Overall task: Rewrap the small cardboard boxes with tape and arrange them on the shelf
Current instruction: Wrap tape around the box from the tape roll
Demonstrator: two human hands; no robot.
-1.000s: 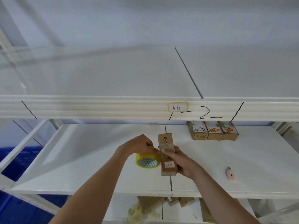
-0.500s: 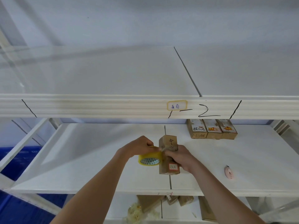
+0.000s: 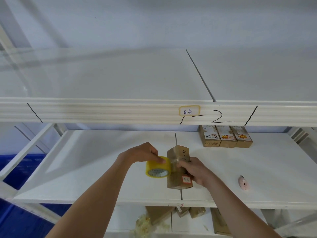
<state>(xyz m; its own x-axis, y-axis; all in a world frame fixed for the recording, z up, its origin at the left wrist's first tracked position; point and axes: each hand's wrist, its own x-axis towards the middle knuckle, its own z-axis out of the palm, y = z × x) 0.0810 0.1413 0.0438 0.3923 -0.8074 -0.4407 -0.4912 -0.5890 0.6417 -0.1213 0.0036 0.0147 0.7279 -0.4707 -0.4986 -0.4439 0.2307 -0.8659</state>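
**Tape roll at the side of the box, wrap under way**

The person works at the middle shelf [image 3: 257,169] of a white rack. The right hand [image 3: 197,170] grasps a long cardboard box [image 3: 178,152], fingers clenched around its middle from the right, with the thumb pressed on the face turned toward the camera. The box is held over the shelf near its front edge, its far end tilted up and its near end, which bears a small red-edged label, low over the board; whether that end touches the shelf cannot be told. The left hand [image 3: 142,152] grips a yellow tape roll [image 3: 158,169] from above, fingers curled over its rim, and holds it tight against the left side of the box. A glossy strip seems to run from the roll onto the cardboard under the thumb, though it is too clear to trace.

Judging by this, the step in hand is the taping itself. The next move likely calls for carrying the roll around the box while the right hand turns it and keeps the strip pinned flat.

Three finished boxes [image 3: 226,137] stand side by side at the back of the shelf, well apart from the hands. A small pink cutter [image 3: 243,182] lies on the shelf to the right, probably needed to sever the tape.
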